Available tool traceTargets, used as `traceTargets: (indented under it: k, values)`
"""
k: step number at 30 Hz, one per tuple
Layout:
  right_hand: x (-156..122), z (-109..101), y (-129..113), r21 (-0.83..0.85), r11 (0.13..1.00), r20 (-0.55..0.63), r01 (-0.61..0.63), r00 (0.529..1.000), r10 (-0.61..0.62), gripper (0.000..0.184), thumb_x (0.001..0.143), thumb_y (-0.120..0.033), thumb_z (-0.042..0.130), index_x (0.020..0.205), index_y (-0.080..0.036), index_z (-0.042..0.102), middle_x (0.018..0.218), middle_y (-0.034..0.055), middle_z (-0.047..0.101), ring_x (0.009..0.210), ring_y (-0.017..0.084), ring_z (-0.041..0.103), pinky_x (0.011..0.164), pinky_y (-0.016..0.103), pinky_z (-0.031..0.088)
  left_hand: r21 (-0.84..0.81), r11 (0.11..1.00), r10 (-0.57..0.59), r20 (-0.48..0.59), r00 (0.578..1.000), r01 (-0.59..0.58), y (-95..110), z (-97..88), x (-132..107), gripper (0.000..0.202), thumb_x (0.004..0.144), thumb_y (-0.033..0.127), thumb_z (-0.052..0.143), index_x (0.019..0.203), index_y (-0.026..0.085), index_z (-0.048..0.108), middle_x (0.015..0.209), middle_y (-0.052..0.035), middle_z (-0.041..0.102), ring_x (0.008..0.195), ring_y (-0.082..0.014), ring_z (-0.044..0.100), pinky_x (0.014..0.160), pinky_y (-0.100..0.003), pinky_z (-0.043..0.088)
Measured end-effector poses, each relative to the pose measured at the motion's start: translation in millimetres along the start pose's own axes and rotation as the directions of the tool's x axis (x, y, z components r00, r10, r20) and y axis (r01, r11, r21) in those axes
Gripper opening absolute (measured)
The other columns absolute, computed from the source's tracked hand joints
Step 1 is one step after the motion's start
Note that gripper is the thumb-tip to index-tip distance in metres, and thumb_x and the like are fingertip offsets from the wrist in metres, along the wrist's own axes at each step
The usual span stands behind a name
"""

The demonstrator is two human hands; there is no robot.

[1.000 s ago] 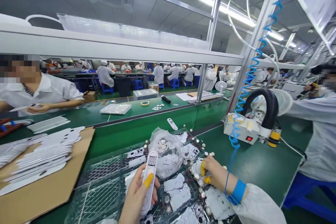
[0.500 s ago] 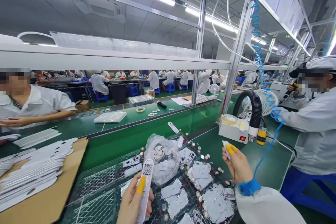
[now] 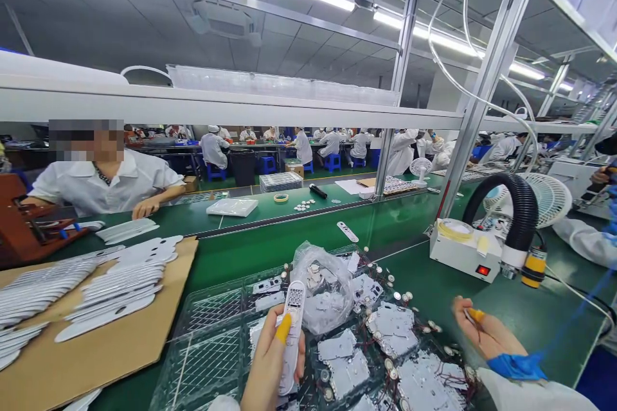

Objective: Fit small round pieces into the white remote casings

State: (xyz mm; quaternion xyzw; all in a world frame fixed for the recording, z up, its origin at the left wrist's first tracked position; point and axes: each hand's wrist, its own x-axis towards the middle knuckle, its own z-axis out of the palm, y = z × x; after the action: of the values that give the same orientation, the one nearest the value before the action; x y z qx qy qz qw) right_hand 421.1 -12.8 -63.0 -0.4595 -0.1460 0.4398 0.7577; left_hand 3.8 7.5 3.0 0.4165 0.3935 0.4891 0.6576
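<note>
My left hand (image 3: 274,350), with a yellow finger cover on its thumb, is closed around a white remote-control shell (image 3: 294,318) that has rows of key openings at its upper end. The shell is tilted upright over the near side of the trays. My right hand (image 3: 494,334) hovers at the right of the trays, palm partly up, its fingers curled in and slightly blurred. A yellow cover shows on one finger; what these fingers hold, if anything, is hidden. Beneath and between my hands lie grey-white board pieces (image 3: 393,327) with wires and round discs, beside a clear plastic bag (image 3: 322,292).
Clear trays (image 3: 209,334) lie left of the boards. White long panels (image 3: 116,295) are stacked on cardboard (image 3: 159,327). A white box with a black hose (image 3: 465,247) stands at right, near a fan (image 3: 544,199). A co-worker (image 3: 108,173) sits across the bench.
The view has turned left. My right hand has lowered and turned palm-up; the small white piece seen in its fingers before no longer shows. My left hand still holds the remote-control shell.
</note>
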Motion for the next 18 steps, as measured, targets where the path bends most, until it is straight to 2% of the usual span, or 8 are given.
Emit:
traceTargets:
  k: [2, 3, 5, 7, 10, 12, 14, 18]
  values:
    - [-15, 47, 2, 0.057, 0.99, 0.118, -0.129, 0.986, 0.122, 0.019, 0.079, -0.01, 0.04, 0.074, -0.022, 0.053, 0.068, 0.0012, 0.044, 0.049, 0.012, 0.046, 0.042, 0.025, 0.05, -0.011, 1.0, 0.015, -0.011, 1.0, -0.015, 0, -1.3, 1, 0.027, 0.078, 0.044, 0.051, 0.095, 0.026, 0.039, 0.059, 0.0061, 0.058, 0.034, -0.007, 0.046, 0.035, -0.018, 0.032]
    - [-25, 75, 5, 0.057, 0.986, 0.203, -0.157, 0.969, 0.142, 0.015, 0.08, -0.014, 0.042, 0.076, -0.021, 0.054, 0.069, 0.0015, 0.045, 0.049, 0.012, 0.044, 0.042, 0.024, 0.049, -0.014, 1.0, 0.024, -0.019, 1.0, -0.024, -1, -2.4, 2, 0.025, 0.078, 0.042, 0.05, 0.093, 0.025, 0.039, 0.059, 0.0062, 0.058, 0.034, -0.0071, 0.047, 0.035, -0.017, 0.032]
    - [-49, 132, 15, 0.024, 0.98, 0.388, -0.198, 0.905, 0.173, 0.014, 0.082, -0.026, 0.045, 0.082, -0.02, 0.057, 0.071, 0.0027, 0.049, 0.052, 0.012, 0.045, 0.047, 0.025, 0.048, -0.017, 0.999, 0.042, -0.038, 0.998, -0.043, -4, -5.3, 4, 0.023, 0.078, 0.04, 0.05, 0.091, 0.025, 0.039, 0.06, 0.0059, 0.059, 0.035, -0.0071, 0.047, 0.035, -0.017, 0.031]
    - [-73, 185, 30, -0.044, 0.978, 0.473, -0.203, 0.858, 0.199, 0.019, 0.08, -0.036, 0.052, 0.084, -0.019, 0.06, 0.069, 0.0013, 0.051, 0.053, 0.012, 0.045, 0.051, 0.026, 0.048, -0.019, 0.998, 0.056, -0.057, 0.997, -0.058, -8, -8.7, 7, 0.023, 0.077, 0.039, 0.051, 0.088, 0.024, 0.038, 0.062, 0.0055, 0.06, 0.035, -0.0073, 0.048, 0.035, -0.017, 0.032]
    - [-104, 244, 58, -0.138, 0.985, 0.577, -0.104, 0.799, 0.165, 0.023, 0.068, -0.034, 0.068, 0.085, -0.019, 0.063, 0.075, 0.0006, 0.058, 0.063, 0.013, 0.052, 0.058, 0.025, 0.046, -0.029, 0.997, 0.071, -0.065, 0.995, -0.073, -13, -12.6, 9, 0.026, 0.076, 0.042, 0.053, 0.082, 0.023, 0.036, 0.061, 0.0051, 0.06, 0.034, -0.0074, 0.048, 0.034, -0.017, 0.031]
    - [-117, 268, 77, -0.19, 0.981, 0.626, -0.023, 0.767, 0.139, 0.027, 0.062, -0.033, 0.074, 0.082, -0.019, 0.064, 0.075, 0.0003, 0.06, 0.064, 0.014, 0.053, 0.057, 0.025, 0.045, -0.038, 0.996, 0.081, -0.067, 0.994, -0.084, -14, -13.6, 9, 0.028, 0.075, 0.043, 0.054, 0.08, 0.022, 0.035, 0.06, 0.0052, 0.06, 0.034, -0.0073, 0.049, 0.033, -0.015, 0.03]
    - [-122, 279, 94, -0.231, 0.973, 0.648, 0.02, 0.749, 0.138, 0.03, 0.057, -0.036, 0.077, 0.078, -0.02, 0.064, 0.069, -0.0007, 0.059, 0.058, 0.014, 0.053, 0.053, 0.027, 0.044, -0.049, 0.995, 0.085, -0.085, 0.993, -0.089, -14, -13.8, 9, 0.028, 0.075, 0.043, 0.055, 0.08, 0.022, 0.036, 0.06, 0.0057, 0.059, 0.034, -0.007, 0.049, 0.033, -0.014, 0.029]
    - [-119, 276, 116, -0.239, 0.971, 0.687, 0.027, 0.711, 0.149, 0.04, 0.054, -0.038, 0.079, 0.086, -0.021, 0.061, 0.067, -0.0025, 0.057, 0.052, 0.013, 0.052, 0.047, 0.027, 0.045, -0.104, 0.991, 0.076, -0.105, 0.992, -0.087, -16, -16.0, 10, 0.028, 0.075, 0.045, 0.053, 0.077, 0.022, 0.036, 0.058, 0.0062, 0.058, 0.031, -0.0071, 0.048, 0.031, -0.014, 0.028]
